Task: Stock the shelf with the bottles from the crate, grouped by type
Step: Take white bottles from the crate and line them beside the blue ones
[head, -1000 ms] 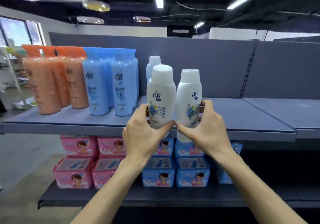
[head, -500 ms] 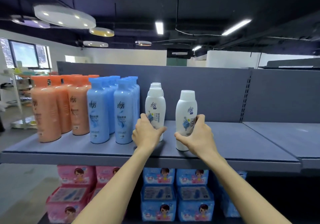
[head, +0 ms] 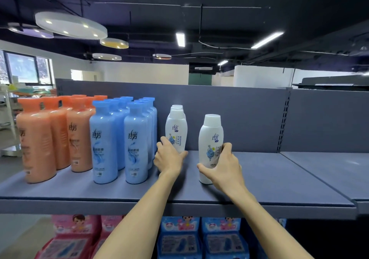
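Two white bottles stand on the grey shelf (head: 279, 178). My left hand (head: 168, 157) grips the lower part of the left white bottle (head: 176, 130), which stands just in front of other white bottles in a row toward the back panel. My right hand (head: 223, 168) grips the right white bottle (head: 210, 138), which stands upright nearer the shelf's front. To the left stand several blue bottles (head: 119, 138) and several orange bottles (head: 54, 136), each kind in its own group. The crate is out of view.
The grey shelf runs bare to the right of the white bottles, up to a seam with the adjoining shelf (head: 339, 170). A grey back panel (head: 249, 118) closes the rear. Pink boxes (head: 75, 236) and blue boxes (head: 201, 238) fill the shelf below.
Both hands have carried the two white bottles from in front of the shelf edge onto the shelf. The left bottle has been pushed deeper, in line with the white bottles behind.
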{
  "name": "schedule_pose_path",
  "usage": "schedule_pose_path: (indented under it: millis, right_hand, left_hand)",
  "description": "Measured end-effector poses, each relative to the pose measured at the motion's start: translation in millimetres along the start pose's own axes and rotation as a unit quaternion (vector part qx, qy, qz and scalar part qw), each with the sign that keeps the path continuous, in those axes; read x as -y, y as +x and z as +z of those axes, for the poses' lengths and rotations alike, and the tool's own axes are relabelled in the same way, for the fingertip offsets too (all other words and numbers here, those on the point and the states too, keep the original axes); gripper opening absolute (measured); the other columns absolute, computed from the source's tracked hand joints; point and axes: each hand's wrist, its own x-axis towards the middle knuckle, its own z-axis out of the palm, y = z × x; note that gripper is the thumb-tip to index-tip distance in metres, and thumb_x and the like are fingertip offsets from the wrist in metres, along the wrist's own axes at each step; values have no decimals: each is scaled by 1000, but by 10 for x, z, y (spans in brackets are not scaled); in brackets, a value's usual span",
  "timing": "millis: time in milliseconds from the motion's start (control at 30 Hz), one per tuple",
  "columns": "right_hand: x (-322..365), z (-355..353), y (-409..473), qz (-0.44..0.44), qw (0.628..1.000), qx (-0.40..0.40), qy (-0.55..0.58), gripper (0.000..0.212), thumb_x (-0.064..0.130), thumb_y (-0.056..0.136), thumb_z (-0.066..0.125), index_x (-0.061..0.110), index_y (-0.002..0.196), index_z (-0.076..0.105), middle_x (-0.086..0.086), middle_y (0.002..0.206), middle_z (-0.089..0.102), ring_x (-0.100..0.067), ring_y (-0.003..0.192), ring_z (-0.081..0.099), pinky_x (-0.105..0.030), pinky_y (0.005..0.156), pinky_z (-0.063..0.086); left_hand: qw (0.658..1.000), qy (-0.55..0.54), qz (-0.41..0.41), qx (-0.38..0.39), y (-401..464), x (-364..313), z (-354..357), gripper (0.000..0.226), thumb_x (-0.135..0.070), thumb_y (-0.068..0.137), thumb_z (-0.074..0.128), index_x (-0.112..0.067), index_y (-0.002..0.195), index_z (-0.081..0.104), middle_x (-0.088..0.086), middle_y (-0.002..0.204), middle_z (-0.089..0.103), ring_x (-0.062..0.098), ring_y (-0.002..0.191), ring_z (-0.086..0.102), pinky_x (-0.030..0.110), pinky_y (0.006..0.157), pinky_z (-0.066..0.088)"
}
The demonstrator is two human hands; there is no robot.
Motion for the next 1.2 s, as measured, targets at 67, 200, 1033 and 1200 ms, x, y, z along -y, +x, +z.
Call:
schedule_pose_path:
  millis: [67, 200, 1033, 1200]
  right_hand:
    - [-5, 18, 16, -2, 1000, -2, -4, 65, 46, 69, 81, 17, 102, 33, 3, 106, 58, -24, 96, 59, -32, 73, 46]
    - [-20, 61, 57, -6, 1000, -4, -6, 64, 46, 69, 80, 19, 102, 32, 4, 106, 58, -22, 96, 58, -31, 71, 42]
    - [152, 239, 120, 6, 1000, 7, -7, 63, 44, 71, 80, 18, 99, 29, 2, 101, 50, -23, 86, 46, -31, 72, 34]
    - [374, 412, 119, 7, 999, 25, 20, 68, 43, 68, 84, 16, 100, 30, -3, 106, 55, -26, 90, 52, -32, 73, 37]
  left_hand:
    - [1000, 5, 2, -2, 37, -1, 29, 67, -43, 71, 82, -10, 113, 41, 10, 114, 54, 37, 104, 61, 43, 78, 48]
    - [1000, 10, -1, 1, 90, -10, 62, 67, -42, 71, 81, -10, 113, 40, 10, 115, 53, 36, 104, 61, 43, 79, 49]
    - [988, 50, 123, 73, -325, 251, -522, 39, -18, 83, 68, -10, 112, 43, 9, 113, 48, 35, 99, 56, 36, 78, 45]
    - [982, 66, 169, 47, -509, 359, -727, 30, -21, 87, 62, -11, 108, 43, 7, 109, 50, 33, 98, 56, 33, 72, 38]
